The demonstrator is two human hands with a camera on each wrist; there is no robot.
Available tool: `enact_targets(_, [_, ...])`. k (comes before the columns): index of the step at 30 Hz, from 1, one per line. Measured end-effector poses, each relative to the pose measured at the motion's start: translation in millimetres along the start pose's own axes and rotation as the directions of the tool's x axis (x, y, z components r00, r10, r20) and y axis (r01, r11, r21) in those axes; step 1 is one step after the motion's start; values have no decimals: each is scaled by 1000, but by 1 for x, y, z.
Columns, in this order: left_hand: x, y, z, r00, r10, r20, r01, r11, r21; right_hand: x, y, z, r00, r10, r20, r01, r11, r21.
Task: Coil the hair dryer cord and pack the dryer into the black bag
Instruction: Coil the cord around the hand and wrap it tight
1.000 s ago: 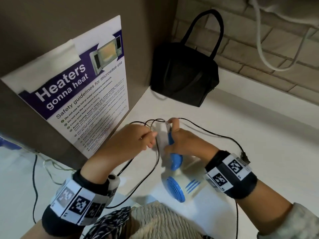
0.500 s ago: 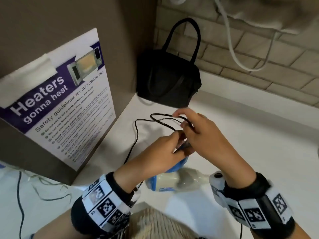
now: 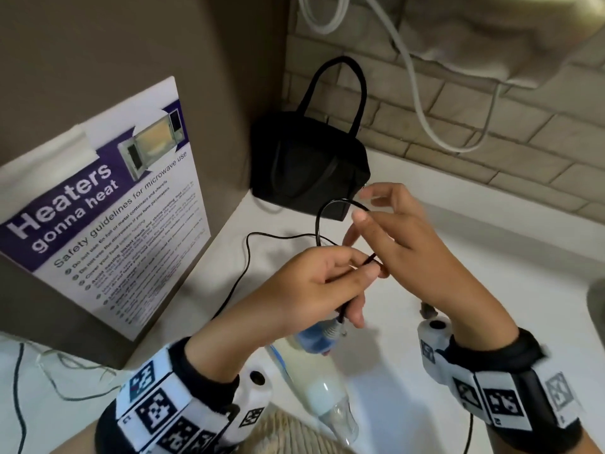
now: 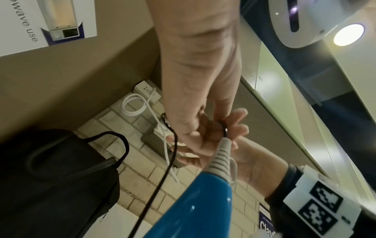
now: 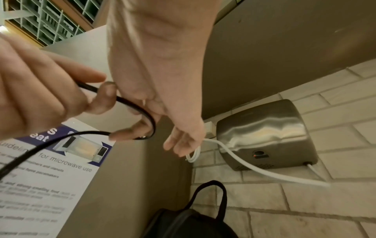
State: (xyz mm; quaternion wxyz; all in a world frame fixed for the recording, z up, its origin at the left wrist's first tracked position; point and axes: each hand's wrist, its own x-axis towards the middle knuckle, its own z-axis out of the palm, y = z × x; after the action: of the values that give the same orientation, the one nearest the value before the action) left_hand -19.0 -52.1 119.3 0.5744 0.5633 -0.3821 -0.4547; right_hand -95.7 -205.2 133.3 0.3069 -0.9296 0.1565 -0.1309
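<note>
Two hands | left hand grip clenches one cord | right hand seemingly pinching it | one black bag

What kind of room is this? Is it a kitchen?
Probably a shared kitchen or break room, not a home one. A microwave safety poster is taped up, a steel hand dryer hangs on the tiled wall, and there is a white counter.

The right hand has let go of the dryer handle and now draws a loop of cord up. The left hand now grips the handle end, and the dryer has swung, nozzle toward the desk's near edge.
</note>
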Motion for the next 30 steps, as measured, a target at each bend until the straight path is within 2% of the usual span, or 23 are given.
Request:
enact_targets(5, [-5, 8, -6, 1000, -24, -4, 24, 994, -104, 0, 9, -4, 985, -9, -171, 21, 997, 71])
enact_targets(8, [-9, 8, -16, 1000, 1, 3, 0, 977, -213, -2, 23, -10, 972, 49, -231, -20, 992, 126])
enact_targets(12, [-9, 11, -27, 996, 43, -84, -74, 908, -412, -10, 33, -9, 975, 156, -156, -105, 950, 293])
enact_targets(16, [-4, 11, -33, 989, 69, -134, -132, 826, -547, -18, 37, 2, 966, 257, 21, -234, 843, 485])
enact_targets(19, [-1, 12, -36, 982, 66, -176, -168, 729, -663, -23, 48, 9, 957, 283, 69, -277, 809, 519])
enact_targets(22, [-3, 14, -38, 983, 75, -166, -174, 659, -732, -28, 63, 16, 942, 328, 71, -314, 787, 531])
enact_targets(24, [-5, 15, -38, 985, 68, -160, -164, 668, -726, -31, 70, 21, 939, 339, 62, -325, 811, 486])
enact_targets(27, [-4, 14, -35, 989, 53, -140, -133, 744, -655, -36, 80, 28, 943, 326, 64, -326, 868, 374])
enact_targets(30, [1, 11, -34, 986, 87, -140, -156, 765, -625, -41, 85, 34, 939, 337, 74, -339, 859, 384])
